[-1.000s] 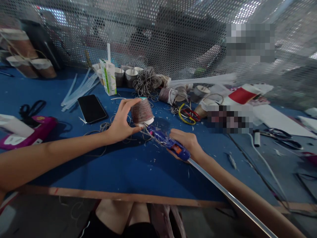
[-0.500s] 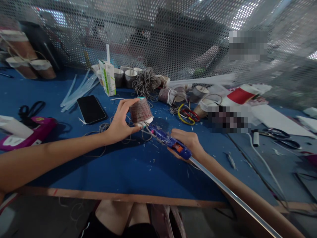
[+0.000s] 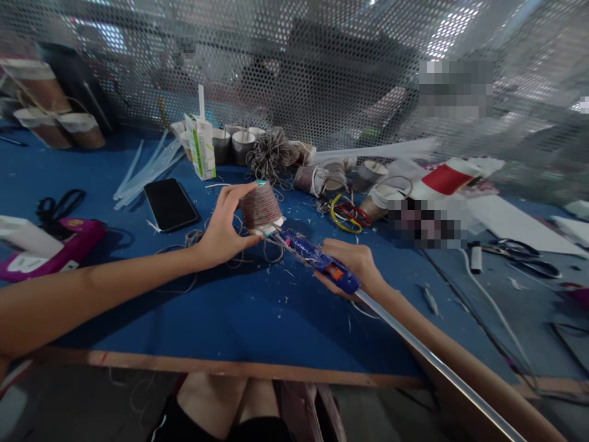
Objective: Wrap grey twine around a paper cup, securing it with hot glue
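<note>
A small cup wrapped in brown-grey cord [image 3: 261, 207] is tilted on its side above the table, its white rim facing down. My left hand [image 3: 224, 230] grips it, fingers on top and thumb below. My right hand [image 3: 352, 264] is wrapped round a blue glue gun [image 3: 317, 255], with a long clear glue stick [image 3: 427, 356] running out of its back. The gun's nozzle is at the cup's lower rim; whether they touch is hard to tell. Loose cord [image 3: 191, 236] lies beneath and beside my left hand.
The blue table [image 3: 221, 325] bears a phone [image 3: 170, 204], clear sticks [image 3: 150, 172], a drink carton [image 3: 201, 147], a cord bundle [image 3: 271, 153], yellow-handled pliers [image 3: 345, 215], scissors [image 3: 534, 258] and a purple device [image 3: 83, 239]. Several cups stand along the perforated screen [image 3: 221, 67].
The glue gun and my right hand have shifted slightly to the right. My left hand still holds the cup in nearly the same place.
</note>
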`<state>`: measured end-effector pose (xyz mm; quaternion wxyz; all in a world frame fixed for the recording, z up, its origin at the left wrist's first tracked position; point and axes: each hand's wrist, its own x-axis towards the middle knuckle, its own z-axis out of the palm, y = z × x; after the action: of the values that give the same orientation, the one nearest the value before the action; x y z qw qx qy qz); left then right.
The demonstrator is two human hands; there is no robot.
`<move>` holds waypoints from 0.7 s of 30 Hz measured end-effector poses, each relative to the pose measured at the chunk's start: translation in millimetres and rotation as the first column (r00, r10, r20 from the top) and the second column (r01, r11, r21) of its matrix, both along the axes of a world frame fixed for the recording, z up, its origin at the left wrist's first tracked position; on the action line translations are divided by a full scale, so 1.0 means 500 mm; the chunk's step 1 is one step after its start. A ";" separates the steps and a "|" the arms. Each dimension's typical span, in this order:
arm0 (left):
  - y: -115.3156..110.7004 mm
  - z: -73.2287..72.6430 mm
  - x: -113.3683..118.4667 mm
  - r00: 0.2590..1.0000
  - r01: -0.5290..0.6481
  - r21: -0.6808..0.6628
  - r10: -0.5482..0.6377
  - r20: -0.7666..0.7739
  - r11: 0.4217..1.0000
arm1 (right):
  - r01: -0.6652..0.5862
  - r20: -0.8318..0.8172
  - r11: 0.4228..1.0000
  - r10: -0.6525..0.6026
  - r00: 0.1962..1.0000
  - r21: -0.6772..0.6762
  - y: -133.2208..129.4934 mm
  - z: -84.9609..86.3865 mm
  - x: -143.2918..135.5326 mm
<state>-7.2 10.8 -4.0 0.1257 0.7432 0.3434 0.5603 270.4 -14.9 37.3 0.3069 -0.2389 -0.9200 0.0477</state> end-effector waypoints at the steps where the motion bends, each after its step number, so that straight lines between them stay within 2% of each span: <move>1: 0.000 0.000 0.000 1.000 -0.003 -0.002 0.003 0.001 1.000 | 0.001 -0.002 1.000 -0.001 1.000 0.001 0.001 -0.001 0.001; 11: -0.001 0.000 0.001 1.000 0.010 0.009 -0.010 0.017 1.000 | -0.037 -0.014 0.996 0.039 0.999 0.082 0.004 0.000 0.001; 21: -0.002 0.000 0.000 1.000 -0.009 0.019 0.009 0.001 1.000 | 0.002 -0.003 0.996 -0.002 1.000 0.093 0.007 -0.003 0.004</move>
<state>-7.3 9.7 -3.9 0.1163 0.7424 0.3414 0.5646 272.5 -11.2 35.9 0.3190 -0.2251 -0.9206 0.0049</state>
